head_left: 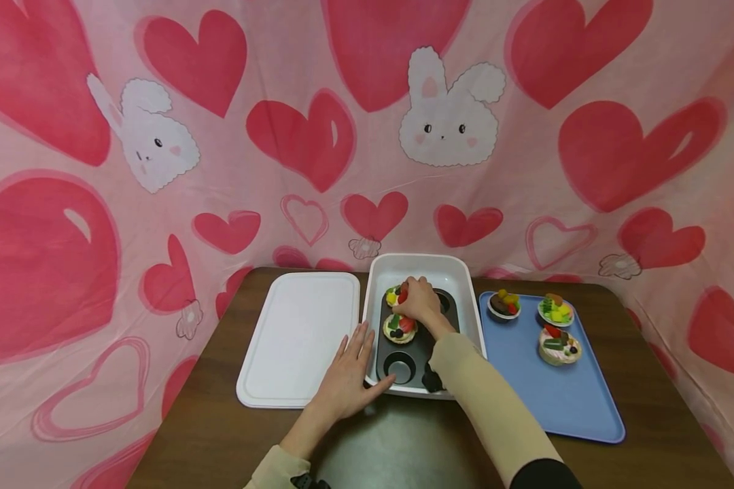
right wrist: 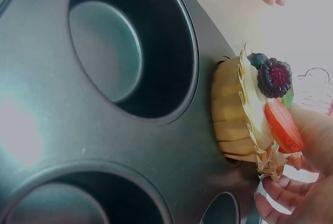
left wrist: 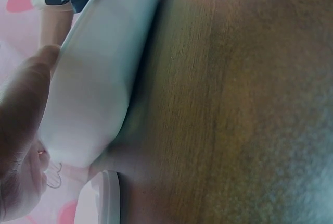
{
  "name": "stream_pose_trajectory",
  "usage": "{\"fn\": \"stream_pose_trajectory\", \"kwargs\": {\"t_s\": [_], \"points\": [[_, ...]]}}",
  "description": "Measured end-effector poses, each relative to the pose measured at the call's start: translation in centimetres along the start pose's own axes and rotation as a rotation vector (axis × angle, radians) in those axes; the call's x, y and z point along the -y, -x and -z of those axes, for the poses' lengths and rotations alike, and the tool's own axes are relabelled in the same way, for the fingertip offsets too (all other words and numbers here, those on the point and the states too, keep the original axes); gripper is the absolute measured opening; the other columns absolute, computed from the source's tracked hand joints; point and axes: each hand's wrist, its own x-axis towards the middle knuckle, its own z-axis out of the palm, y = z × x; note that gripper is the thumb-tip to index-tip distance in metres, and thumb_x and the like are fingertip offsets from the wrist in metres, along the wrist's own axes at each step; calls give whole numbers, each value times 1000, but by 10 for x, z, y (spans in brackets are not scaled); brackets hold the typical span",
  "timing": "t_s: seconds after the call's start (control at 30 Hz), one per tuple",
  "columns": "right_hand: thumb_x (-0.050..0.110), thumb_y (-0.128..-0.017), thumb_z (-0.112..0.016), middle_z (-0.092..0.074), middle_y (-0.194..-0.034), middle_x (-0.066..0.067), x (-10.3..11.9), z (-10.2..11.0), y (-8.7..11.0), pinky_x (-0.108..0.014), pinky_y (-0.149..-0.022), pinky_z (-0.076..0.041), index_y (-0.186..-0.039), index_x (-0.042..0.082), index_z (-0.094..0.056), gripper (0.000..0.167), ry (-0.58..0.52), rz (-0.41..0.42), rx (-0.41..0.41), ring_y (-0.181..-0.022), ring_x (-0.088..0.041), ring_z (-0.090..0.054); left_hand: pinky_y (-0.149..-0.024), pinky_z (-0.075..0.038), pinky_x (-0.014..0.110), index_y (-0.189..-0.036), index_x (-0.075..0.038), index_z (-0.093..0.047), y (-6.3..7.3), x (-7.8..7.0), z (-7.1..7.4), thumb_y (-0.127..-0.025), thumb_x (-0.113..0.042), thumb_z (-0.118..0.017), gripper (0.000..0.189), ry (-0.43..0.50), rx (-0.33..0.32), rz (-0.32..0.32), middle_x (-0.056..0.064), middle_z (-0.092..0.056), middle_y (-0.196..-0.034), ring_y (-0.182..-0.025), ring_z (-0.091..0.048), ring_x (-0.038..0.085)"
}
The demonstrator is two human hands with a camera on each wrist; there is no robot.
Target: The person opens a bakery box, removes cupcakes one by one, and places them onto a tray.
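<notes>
My right hand [head_left: 421, 302] reaches into a white tub [head_left: 467, 288] and pinches the edge of a small fruit tart [head_left: 392, 297] at the far left cup of a dark muffin tin [head_left: 380, 350]. The hand partly hides that tart. Another fruit tart [head_left: 399, 334], topped with berries and strawberry, sits in the cup nearer me; the right wrist view shows its pleated case [right wrist: 231, 112] up close. My left hand [head_left: 347, 380] lies with fingers straight along the tub's near left corner, thumb across the front rim. The tub's outer wall [left wrist: 99, 73] shows beside it.
To the right of the tub lies a blue tray [head_left: 520, 380] with a cream tart [head_left: 559, 348], a green-and-yellow topped cup [head_left: 555, 314] and a dark fruit cup [head_left: 504, 307]. A flat white board [head_left: 306, 339] lies left. Behind hangs a heart-patterned cloth [head_left: 342, 61].
</notes>
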Motion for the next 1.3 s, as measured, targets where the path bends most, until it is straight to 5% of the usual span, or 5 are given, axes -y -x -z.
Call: {"fn": "stream_pose_trajectory", "kwargs": {"t_s": [0.33,0.6,1.03,1.1,1.3], "points": [[37,-73,-93,-63,-120,-24,-4,9,7,-52,-86,-60,-128,3,-68,70,-98,-32,-7,-103,-35,-63,-140,-26,55,-172,-2,-33,1,-1,0,-99,-71,-63,104,-3,-9,-13,17,-24,-184,-171,-28,32],[47,-74,-87,-63,-122,-23,-18,-1,-7,-48,-86,-59,-127,3,-66,73,-201,-7,-67,-101,-32,-63,-140,-26,55,-172,-3,-33,1,-1,1,-99,-72,-62,104,2,-8,-4,15,-23,-184,-171,-27,32],[50,-74,-90,-59,-115,-15,-29,-9,-25,-36,-72,-53,-122,13,-63,66,-80,58,-48,-94,-27,-63,-140,-25,55,-172,-4,-33,1,1,0,-99,-73,-61,104,13,-8,2,14,-23,-185,-172,-26,31],[54,-75,-90,-59,-116,-15,-31,-7,-23,-35,-73,-53,-123,14,-63,67,-86,80,-47,-95,-25,-63,-140,-25,55,-172,-4,-34,1,1,0,-99,-73,-62,104,10,-8,3,14,-23,-185,-172,-26,31],[36,-82,-89,-58,-121,-22,11,45,33,-46,-87,-60,-125,5,-63,59,-122,63,-5,-101,-31,-64,-140,-25,55,-172,-5,-33,1,0,0,-99,-73,-61,104,25,2,11,14,-22,-185,-172,-26,31]]}}
